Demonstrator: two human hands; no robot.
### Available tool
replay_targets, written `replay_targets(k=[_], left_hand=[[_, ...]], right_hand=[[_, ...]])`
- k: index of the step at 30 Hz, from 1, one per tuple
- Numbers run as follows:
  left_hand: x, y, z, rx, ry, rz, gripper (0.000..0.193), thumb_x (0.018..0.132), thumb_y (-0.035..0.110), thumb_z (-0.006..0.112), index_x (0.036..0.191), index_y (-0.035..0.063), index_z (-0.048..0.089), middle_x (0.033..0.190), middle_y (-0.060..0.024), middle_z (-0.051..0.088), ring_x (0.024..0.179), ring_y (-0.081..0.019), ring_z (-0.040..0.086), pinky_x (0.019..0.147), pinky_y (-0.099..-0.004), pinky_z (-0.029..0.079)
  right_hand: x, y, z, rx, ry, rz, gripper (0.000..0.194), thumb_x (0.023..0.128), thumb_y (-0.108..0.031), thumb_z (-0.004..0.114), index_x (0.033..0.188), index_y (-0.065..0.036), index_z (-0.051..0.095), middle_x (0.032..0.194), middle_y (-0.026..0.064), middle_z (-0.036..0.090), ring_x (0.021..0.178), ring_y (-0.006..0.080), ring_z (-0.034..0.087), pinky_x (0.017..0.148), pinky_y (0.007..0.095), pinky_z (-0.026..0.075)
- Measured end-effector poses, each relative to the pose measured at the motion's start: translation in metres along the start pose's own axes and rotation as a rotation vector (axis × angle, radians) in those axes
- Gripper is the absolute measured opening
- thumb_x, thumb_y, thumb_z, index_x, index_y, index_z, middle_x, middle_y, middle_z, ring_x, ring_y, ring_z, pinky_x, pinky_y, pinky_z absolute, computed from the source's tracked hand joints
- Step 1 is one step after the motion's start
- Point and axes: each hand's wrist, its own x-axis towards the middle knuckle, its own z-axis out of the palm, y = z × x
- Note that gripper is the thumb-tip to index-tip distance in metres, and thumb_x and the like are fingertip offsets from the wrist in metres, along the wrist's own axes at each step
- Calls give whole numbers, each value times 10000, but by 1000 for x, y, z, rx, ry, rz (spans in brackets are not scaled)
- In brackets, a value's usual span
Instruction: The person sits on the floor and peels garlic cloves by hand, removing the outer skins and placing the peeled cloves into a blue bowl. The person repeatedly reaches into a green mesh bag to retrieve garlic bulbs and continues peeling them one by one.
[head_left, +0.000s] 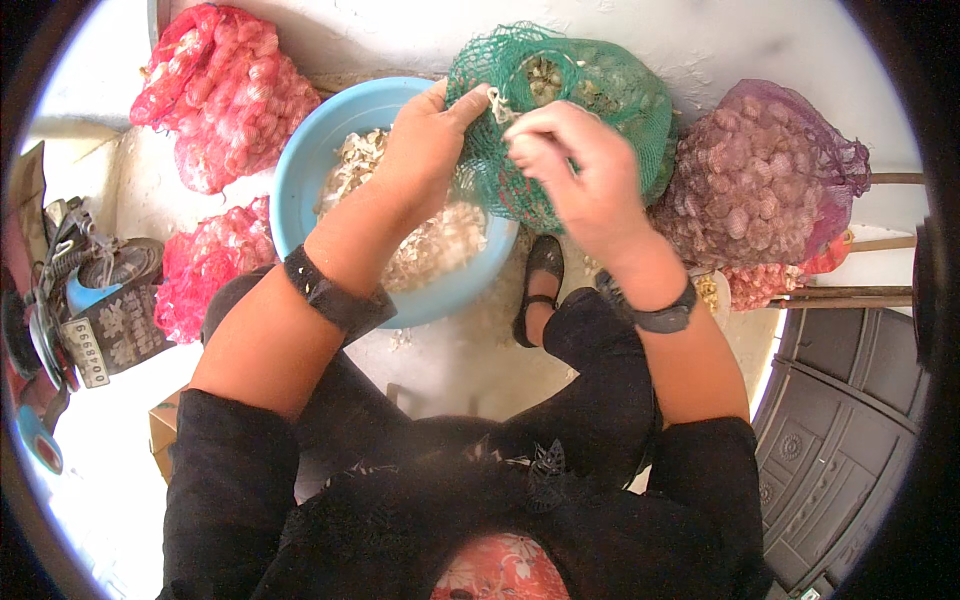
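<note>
My left hand (424, 146) reaches over the basin and pinches the gathered edge of a green mesh sack (622, 82) between thumb and fingers. A knotted whitish string (501, 109) stands out by the left thumb and runs toward my right hand (581, 169). The right fingers are curled together at the string's other end and look slightly blurred. Through the mesh I see pale bulbs or skins, too veiled to tell exactly. Under my left forearm sits a light blue plastic basin (300, 165) with loose, papery garlic skins (442, 244) in it.
Red net sacks of garlic bulbs (232, 97) (217, 255) stand at the left, and a purple net sack (750, 172) at the right. A parked motorcycle (97, 300) is far left. Wooden poles (847, 302) and a dark panelled door (832, 442) are at the right.
</note>
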Motion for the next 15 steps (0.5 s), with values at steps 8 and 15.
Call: replay_targets(k=[8, 15], left_hand=[[-13, 16, 7, 82, -74, 71, 198, 1003, 177, 574, 1114, 32, 650, 972, -16, 694, 824, -92, 648, 762, -270, 547], [-27, 13, 18, 199, -190, 14, 232, 985, 159, 615, 1165, 22, 665, 1021, 3, 695, 876, -70, 622, 806, -259, 518]], right_hand=[[16, 68, 19, 164, 47, 748, 224, 1007, -191, 490, 990, -30, 644, 879, 27, 624, 812, 129, 595, 718, 289, 507], [37, 126, 36, 628, 3, 750, 270, 938, -214, 624, 1127, -22, 628, 1004, 79, 674, 843, 203, 635, 677, 370, 506]])
